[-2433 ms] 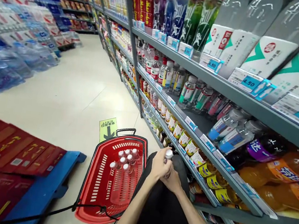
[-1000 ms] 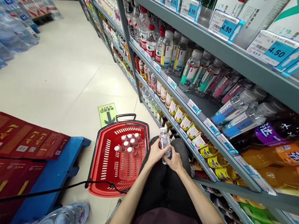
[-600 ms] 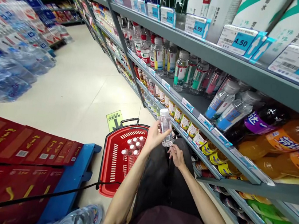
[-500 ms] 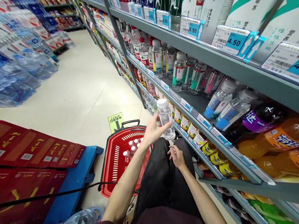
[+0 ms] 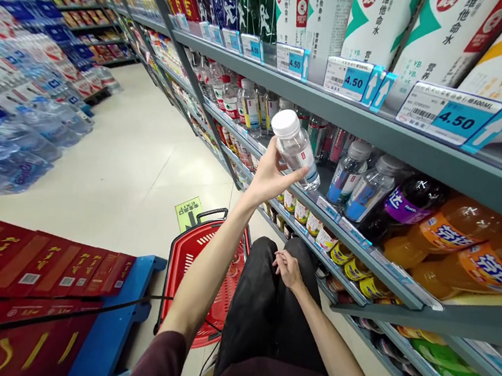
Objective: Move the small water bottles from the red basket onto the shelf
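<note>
My left hand (image 5: 271, 175) is wrapped round a clear plastic bottle (image 5: 299, 154) with a white cap and a small pale label. The bottle is tilted, its base at the front edge of the drinks shelf (image 5: 331, 210). Just behind and to the right of it on that shelf stand clear bottles with blue labels (image 5: 348, 170). My right hand (image 5: 287, 270) rests over my knees, holding nothing, its fingers loosely stretched and slightly apart. Below my left forearm a red shopping basket (image 5: 180, 265) sits on the floor; the forearm hides part of its inside.
Large orange soda bottles (image 5: 452, 224) lie on the shelf to the right. Above, a ledge with price tags (image 5: 353, 80) juts out. Red boxes (image 5: 28, 263) are stacked on a blue pallet (image 5: 139, 284) at left. Wrapped water packs (image 5: 16, 145) stand across the aisle.
My left hand has lifted the bottle up and forward, from above my knees to the shelf edge. My right hand stays over my knees. The view has shifted slightly.
</note>
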`<state>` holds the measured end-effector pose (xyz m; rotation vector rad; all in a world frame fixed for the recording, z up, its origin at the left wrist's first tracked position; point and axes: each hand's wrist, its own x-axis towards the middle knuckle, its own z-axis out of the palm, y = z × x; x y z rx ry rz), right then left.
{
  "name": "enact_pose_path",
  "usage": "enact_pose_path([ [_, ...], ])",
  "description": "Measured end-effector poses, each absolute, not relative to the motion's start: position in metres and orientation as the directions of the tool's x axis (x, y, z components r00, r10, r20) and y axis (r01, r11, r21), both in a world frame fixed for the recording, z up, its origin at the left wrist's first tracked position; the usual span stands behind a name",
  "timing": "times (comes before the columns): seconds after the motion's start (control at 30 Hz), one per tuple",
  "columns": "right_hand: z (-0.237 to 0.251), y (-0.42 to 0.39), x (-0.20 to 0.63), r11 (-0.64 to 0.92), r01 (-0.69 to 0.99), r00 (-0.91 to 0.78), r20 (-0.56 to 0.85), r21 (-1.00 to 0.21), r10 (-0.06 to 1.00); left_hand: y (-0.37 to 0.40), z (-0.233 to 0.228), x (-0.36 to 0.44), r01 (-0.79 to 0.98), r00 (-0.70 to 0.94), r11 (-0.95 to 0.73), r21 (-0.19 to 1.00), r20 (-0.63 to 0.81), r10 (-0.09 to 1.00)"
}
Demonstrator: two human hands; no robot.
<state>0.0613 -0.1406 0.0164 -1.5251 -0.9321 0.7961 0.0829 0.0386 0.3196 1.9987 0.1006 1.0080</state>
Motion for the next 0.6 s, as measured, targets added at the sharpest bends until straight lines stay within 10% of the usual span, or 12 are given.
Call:
enact_pose_path([
  [0.6, 0.008, -0.135, 0.064, -0.055, 0.118, 0.459, 0.006, -0.991, 0.888, 0.054, 0.306, 0.140, -0.181, 0.811, -0.681, 0.710, 0.499, 0.305],
])
